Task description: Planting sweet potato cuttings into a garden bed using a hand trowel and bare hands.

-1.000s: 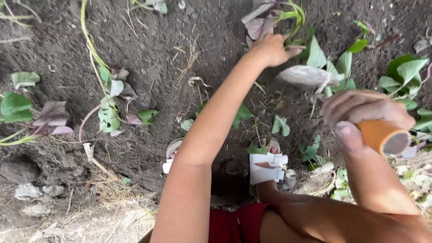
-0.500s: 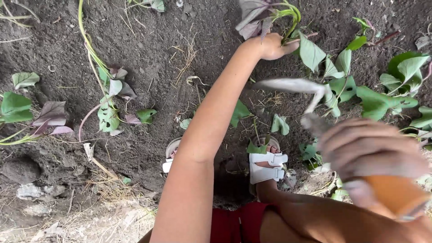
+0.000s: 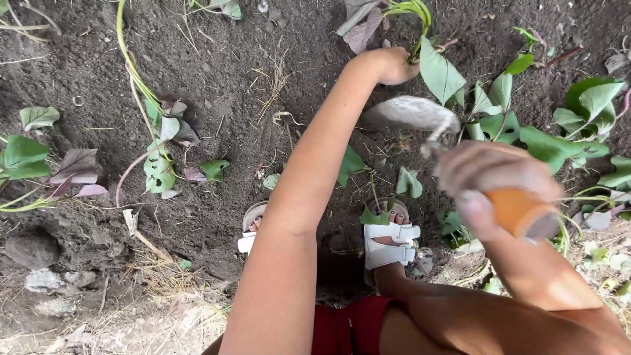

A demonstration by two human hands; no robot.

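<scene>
Left hand (image 3: pixel 388 66) is stretched forward and closed around a green vine stem (image 3: pixel 415 36) just above the soil (image 3: pixel 263 59), fingers curled tight, no gap showing. Right hand (image 3: pixel 496 177) is wrapped fully around the orange handle (image 3: pixel 522 212) of a small hand hoe; its pale, dirt-caked blade (image 3: pixel 411 113) sits low at the ground, just below the left hand and beside the heart-shaped leaves (image 3: pixel 439 73). Blade edge is motion-blurred, so whether it touches the earth I cannot tell. Risk, as judged: the blade stands close to the left wrist and fingers, and a stroke landing short or glancing off a hard clod could strike them. A second risk: the white sandals (image 3: pixel 388 244) sit directly beneath the tool line, toes exposed, so a slipping handle could bring the metal down on a foot. The vine could also snap under the pull, since the stem is thin and soft. Materials: soil dark brown, crumbly, lumped, with dry straw fragments scattered on it; leaves smooth, matte green, some purple-grey on the underside; stem pale green, round, flexible; handle smooth cylindrical, with a flat greyish end; blade flat, rounded in outline, grey with dried mud.
</scene>
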